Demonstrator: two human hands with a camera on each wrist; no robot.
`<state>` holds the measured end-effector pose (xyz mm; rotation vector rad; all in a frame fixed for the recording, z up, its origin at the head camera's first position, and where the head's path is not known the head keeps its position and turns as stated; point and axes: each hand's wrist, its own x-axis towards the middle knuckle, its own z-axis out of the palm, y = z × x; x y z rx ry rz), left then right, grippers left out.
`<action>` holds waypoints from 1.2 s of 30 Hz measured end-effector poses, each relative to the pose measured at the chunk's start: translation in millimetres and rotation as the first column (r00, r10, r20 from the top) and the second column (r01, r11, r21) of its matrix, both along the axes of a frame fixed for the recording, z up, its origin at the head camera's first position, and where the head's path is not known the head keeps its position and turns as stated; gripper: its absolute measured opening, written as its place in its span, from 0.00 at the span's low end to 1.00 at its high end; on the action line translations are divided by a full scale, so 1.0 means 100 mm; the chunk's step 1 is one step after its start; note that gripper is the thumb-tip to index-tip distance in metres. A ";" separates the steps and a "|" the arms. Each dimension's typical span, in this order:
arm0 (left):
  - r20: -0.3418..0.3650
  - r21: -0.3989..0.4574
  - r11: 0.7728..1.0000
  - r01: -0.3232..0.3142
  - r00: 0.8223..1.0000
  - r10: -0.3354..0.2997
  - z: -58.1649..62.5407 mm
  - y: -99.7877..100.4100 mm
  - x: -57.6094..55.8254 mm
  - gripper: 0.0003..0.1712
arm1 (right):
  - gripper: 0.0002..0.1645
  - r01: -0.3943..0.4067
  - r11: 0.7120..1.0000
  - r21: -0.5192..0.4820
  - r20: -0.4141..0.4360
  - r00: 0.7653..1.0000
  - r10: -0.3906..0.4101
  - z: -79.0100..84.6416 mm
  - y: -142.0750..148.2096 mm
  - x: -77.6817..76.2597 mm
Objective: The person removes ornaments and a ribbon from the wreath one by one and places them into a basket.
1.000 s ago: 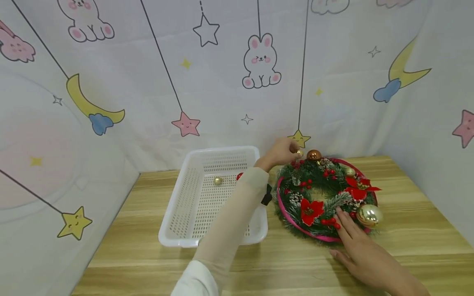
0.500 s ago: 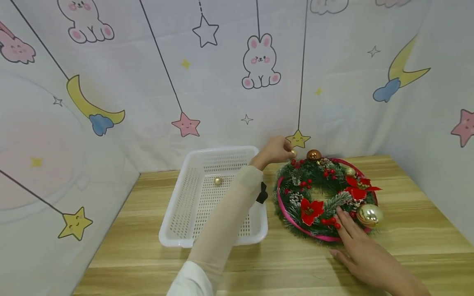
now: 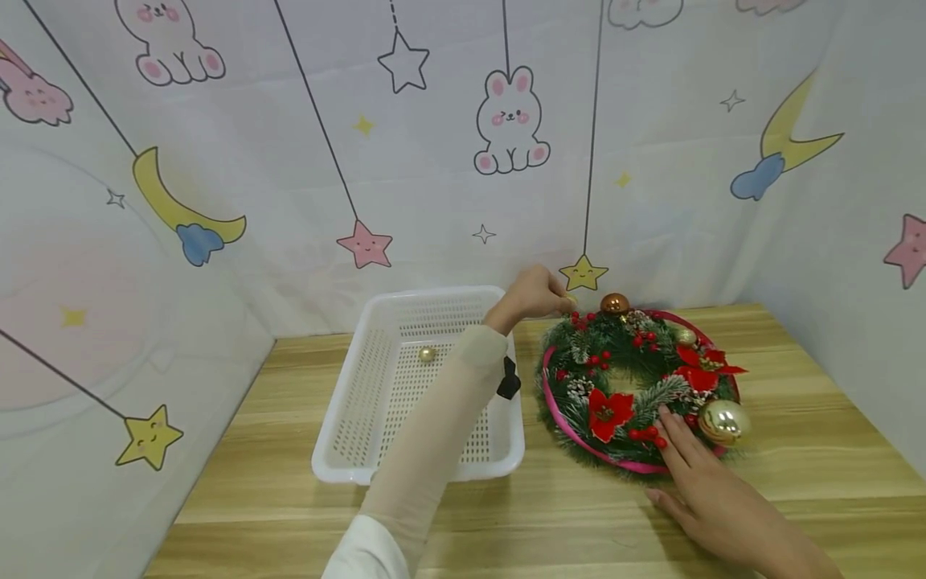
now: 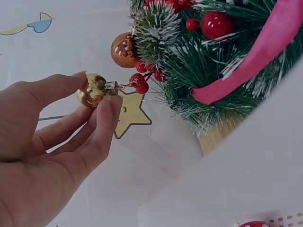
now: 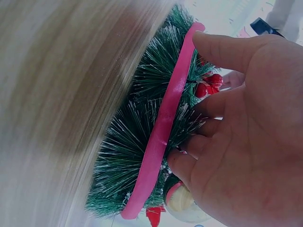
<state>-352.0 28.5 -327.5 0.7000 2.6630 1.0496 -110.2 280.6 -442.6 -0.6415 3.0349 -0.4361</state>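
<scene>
Honestly, the bit I'd worry about is the far left edge of the wreath (image 3: 654,392). The left grip (image 3: 531,293) is nearly closed, just fingertips pinching a small gold ball (image 4: 90,90) by its round body and silver cap, right beside some red berries (image 4: 137,81). The loop on that cap looks like it meets the berries, but I can't tell if it's hooked on or just in front of them. If it's caught, a hard tug could pop the cap off, bend the berry stem or drag the wreath across the bench (image 3: 564,531). The ball is shiny and probably slick too, so a lazy pinch might send it rolling toward the wall hanging. The right grip (image 3: 705,474) isn't clasping anything as far as I can see: fingers spread out fairly straight on the wreath's near side, thumb apart. That's decent steadying, I reckon, but flat fingers may not stop the far side lifting. Also the left arm crosses the white basket (image 3: 329,418), so a low sleeve could snag its rim.
</scene>
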 end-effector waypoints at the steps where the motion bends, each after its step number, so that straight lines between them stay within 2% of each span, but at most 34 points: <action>1: 0.018 0.005 1.000 -0.003 1.000 0.003 0.00 0.00 0.01 0.14 | 0.49 -0.001 1.000 0.000 0.003 1.000 0.001 0.00 0.00 0.00; 5: 0.069 0.009 1.000 -0.028 0.997 0.027 0.00 0.00 0.03 0.11 | 0.50 0.000 1.000 0.000 0.009 1.000 0.000 0.00 0.00 0.00; 12: 0.094 -0.059 0.994 -0.095 0.991 0.100 0.01 -0.02 0.04 0.15 | 0.50 0.003 1.000 -0.010 0.010 1.000 -0.003 0.00 0.00 0.00; 17: 0.111 0.006 0.997 -0.071 0.991 0.070 0.05 -0.11 0.06 0.14 | 0.49 0.003 1.000 -0.007 0.003 1.000 -0.003 0.00 0.00 0.00; 21: 0.092 0.033 0.998 -0.044 0.995 0.041 0.08 -0.20 0.05 0.14 | 0.50 0.004 1.000 -0.005 -0.001 1.000 -0.004 0.00 0.01 0.00; 28: 0.088 0.081 0.995 -0.055 0.995 0.048 0.10 -0.39 0.08 0.14 | 0.51 0.000 1.000 0.003 0.007 1.000 0.000 0.01 -0.01 -0.01; 36: 0.063 0.136 0.990 -0.042 0.997 0.034 0.17 -0.60 0.17 0.15 | 0.50 0.006 1.000 0.007 0.017 1.000 -0.006 0.00 -0.01 -0.01</action>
